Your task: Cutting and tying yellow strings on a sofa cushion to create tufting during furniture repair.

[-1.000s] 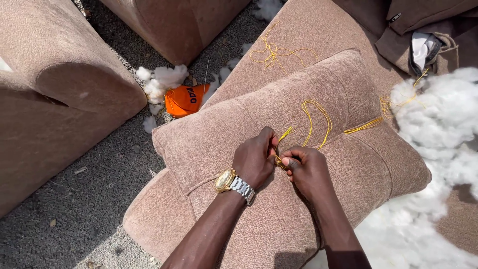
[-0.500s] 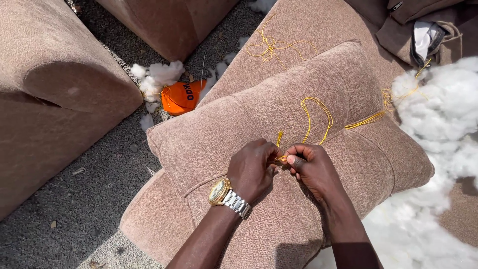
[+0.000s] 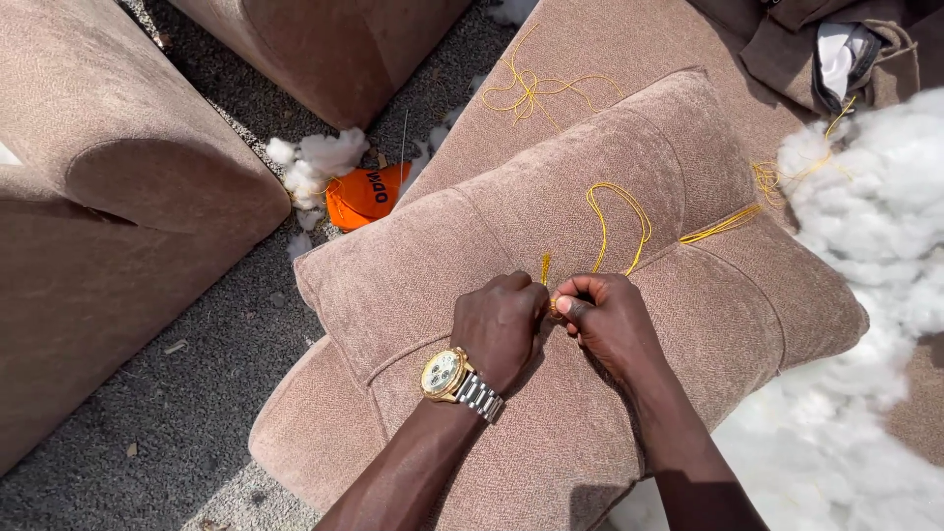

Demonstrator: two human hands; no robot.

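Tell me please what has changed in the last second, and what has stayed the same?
Very little moved. Both hands, left hand and right hand, stay pressed together on the brown cushion, keeping their grip on the yellow thread at the same spot. The thread's loop above them keeps its shape. The orange cap and the white stuffing lie as before.

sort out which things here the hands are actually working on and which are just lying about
In hand:
left hand and right hand, pinching the yellow thread
brown cushion under them

Lying about:
orange plastic piece
white stuffing
tangle of yellow thread
sofa arm
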